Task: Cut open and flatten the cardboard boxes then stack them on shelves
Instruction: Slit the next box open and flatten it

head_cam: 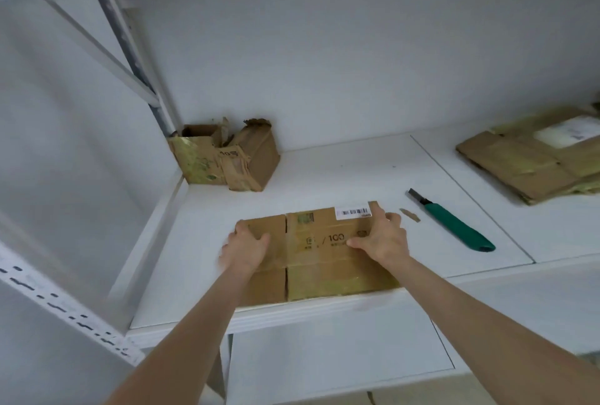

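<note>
White shelving fills the view, and the work happens on its middle shelf [324,174], which serves as the desk. Both hands lie palm down on a flattened cardboard box [324,262] at the front edge of that shelf. The left hand [245,244] rests spread on the box's left panel with the thumb pointing inward. The right hand [381,237] presses on the right panel, thumb splayed towards the printed "100" and fingers reaching the far right corner. Neither hand grips anything. A white barcode label [352,212] sits on the box's far edge, just beside the right fingers.

To the right of the box lies a small cardboard scrap [409,214], and beyond it a utility knife [454,226] with a green handle, its blade end pointing away. Further back, in the left corner against the wall, stands a crumpled, unflattened box [224,156], possibly two pushed together; the blur makes that hard to judge. At the far right of the shelf rests a stack of flattened boxes [532,161].
</note>
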Available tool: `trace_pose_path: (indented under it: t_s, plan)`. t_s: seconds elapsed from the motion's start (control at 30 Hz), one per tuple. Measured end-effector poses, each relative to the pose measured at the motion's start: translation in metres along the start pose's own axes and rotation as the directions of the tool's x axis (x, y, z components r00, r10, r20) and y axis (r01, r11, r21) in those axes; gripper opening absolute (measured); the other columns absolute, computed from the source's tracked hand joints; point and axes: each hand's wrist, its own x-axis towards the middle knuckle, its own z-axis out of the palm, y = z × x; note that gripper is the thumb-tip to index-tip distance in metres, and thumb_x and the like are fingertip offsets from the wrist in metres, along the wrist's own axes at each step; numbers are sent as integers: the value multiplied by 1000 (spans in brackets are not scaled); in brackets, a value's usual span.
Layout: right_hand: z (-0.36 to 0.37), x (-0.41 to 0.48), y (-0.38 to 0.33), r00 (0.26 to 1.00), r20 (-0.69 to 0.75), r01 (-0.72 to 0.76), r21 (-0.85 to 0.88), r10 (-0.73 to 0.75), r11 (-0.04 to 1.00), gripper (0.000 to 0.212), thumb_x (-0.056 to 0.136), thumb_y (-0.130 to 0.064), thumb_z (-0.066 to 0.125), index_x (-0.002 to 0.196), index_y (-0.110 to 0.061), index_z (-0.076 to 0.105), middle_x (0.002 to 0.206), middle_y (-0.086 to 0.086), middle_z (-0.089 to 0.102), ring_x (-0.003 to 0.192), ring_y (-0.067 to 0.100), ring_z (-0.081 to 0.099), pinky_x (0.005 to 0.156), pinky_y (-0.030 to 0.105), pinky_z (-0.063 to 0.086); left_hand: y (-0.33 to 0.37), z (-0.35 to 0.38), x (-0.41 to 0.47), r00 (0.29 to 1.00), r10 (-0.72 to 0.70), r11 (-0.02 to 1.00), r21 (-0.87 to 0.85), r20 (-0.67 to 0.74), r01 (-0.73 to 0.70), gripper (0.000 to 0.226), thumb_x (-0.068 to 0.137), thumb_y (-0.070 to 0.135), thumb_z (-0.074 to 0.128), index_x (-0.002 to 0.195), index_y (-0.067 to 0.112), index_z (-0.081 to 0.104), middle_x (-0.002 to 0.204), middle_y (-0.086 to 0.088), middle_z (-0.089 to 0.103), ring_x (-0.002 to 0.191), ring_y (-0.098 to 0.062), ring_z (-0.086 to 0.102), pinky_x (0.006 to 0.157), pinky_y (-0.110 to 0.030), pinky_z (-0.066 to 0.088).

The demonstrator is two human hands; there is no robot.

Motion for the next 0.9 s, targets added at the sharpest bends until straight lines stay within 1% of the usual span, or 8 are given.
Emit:
trace_pose_path:
  t_s: [0.17, 0.27, 0.37, 0.5, 0.6, 0.73, 0.8, 0.9]
  plan:
    - [-40, 3, 1, 981, -188, -5, 221, 48, 975, 78, 81, -28, 77, 146, -32, 33, 138, 13, 37, 120, 34, 50, 100, 44, 44, 37, -18, 9, 997, -52, 883, -468, -61, 17, 67, 93, 22, 60, 149, 7, 28, 142, -19, 45, 126, -38, 47, 100, -42, 42]
    - [-86, 12, 12, 944, -322, 4, 238, 75, 971, 67, 86, -27, 72, 144, -31, 38, 131, 10, 44, 118, 31, 51, 97, 42, 45, 75, -13, 13, 999, 39, 740, -671, -19, -42, 53, 87, 19, 69, 135, 7, 50, 129, -14, 60, 112, -34, 58, 99, -48, 48]
    - [-132, 20, 37, 896, -431, 5, 241, 102, 970, 60, 88, -26, 69, 141, -32, 42, 129, 10, 43, 118, 31, 51, 97, 40, 44, 122, 3, 4, 984, 169, 619, -783, 64, -56, 60, 88, 14, 69, 142, 12, 43, 124, -13, 62, 103, -31, 64, 91, -47, 53]
    - [-193, 40, 79, 848, -515, -27, 194, 125, 981, 55, 92, -29, 65, 142, -32, 42, 130, 9, 42, 120, 29, 49, 96, 41, 44, 188, 35, -14, 943, 296, 550, -834, 152, -38, 65, 90, 2, 64, 146, 19, 37, 113, -13, 66, 86, -27, 67, 71, -38, 55]
    - [-236, 64, 108, 790, -611, -38, 41, 55, 998, 50, 94, -30, 60, 141, -28, 44, 140, 9, 40, 130, 29, 39, 104, 43, 37, 245, 66, -23, 943, 313, 482, -874, 111, -57, 64, 93, 3, 61, 149, 19, 35, 119, -10, 63, 95, -28, 65, 86, -43, 54]
    - [-283, 99, 150, 707, -666, 53, -285, -237, 957, 51, 95, -28, 56, 144, -19, 44, 150, 16, 33, 144, 34, 21, 115, 48, 19, 340, 115, -36, 961, 261, 426, -904, 89, -32, 58, 94, 5, 60, 147, 17, 39, 129, -8, 59, 109, -30, 61, 98, -48, 49]
    - [-297, 114, 172, 711, -624, 117, -350, -324, 929, 50, 94, -30, 58, 141, -17, 48, 150, 17, 35, 145, 36, 21, 116, 49, 19, 386, 139, -44, 972, 219, 406, -914, 85, -12, 50, 94, 2, 57, 141, 16, 45, 123, -5, 60, 106, -29, 60, 98, -47, 49]
    - [-314, 138, 205, 798, -499, 126, -410, -338, 903, 51, 98, -39, 48, 146, -23, 41, 156, 12, 27, 148, 33, 10, 117, 45, 15, 449, 174, -46, 972, 210, 443, -897, 101, -3, 41, 93, -5, 47, 130, 11, 53, 116, -8, 61, 99, -29, 60, 93, -44, 52]
